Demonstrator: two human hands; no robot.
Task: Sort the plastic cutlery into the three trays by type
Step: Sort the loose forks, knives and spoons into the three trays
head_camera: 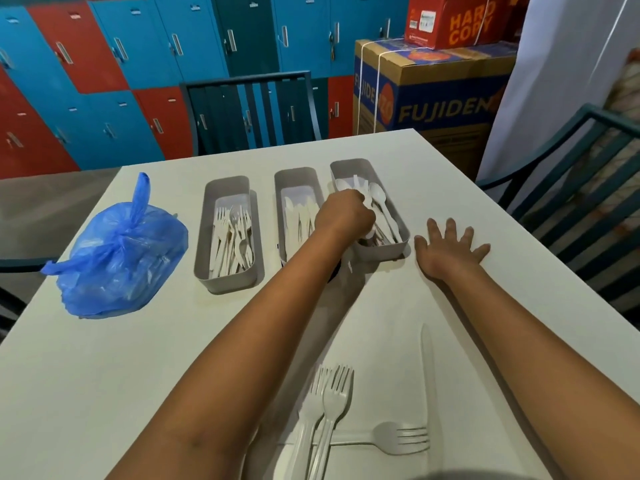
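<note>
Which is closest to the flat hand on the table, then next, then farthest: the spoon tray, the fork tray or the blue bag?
From the right hand:
1. Spoon tray, just left of it.
2. Fork tray, two trays over.
3. Blue bag, far left.

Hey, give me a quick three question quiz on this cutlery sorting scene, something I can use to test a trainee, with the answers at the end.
1. True or false: the right hand rests flat on the table, holding nothing.
2. Which tray does the left hand reach into? A) fork tray B) knife tray C) spoon tray
3. Fill in: the loose pieces near the person are three forks and one ____.

Key
1. True; its fingers are spread on the tabletop beside the spoon tray.
2. C, the rightmost tray.
3. Knife.
</note>
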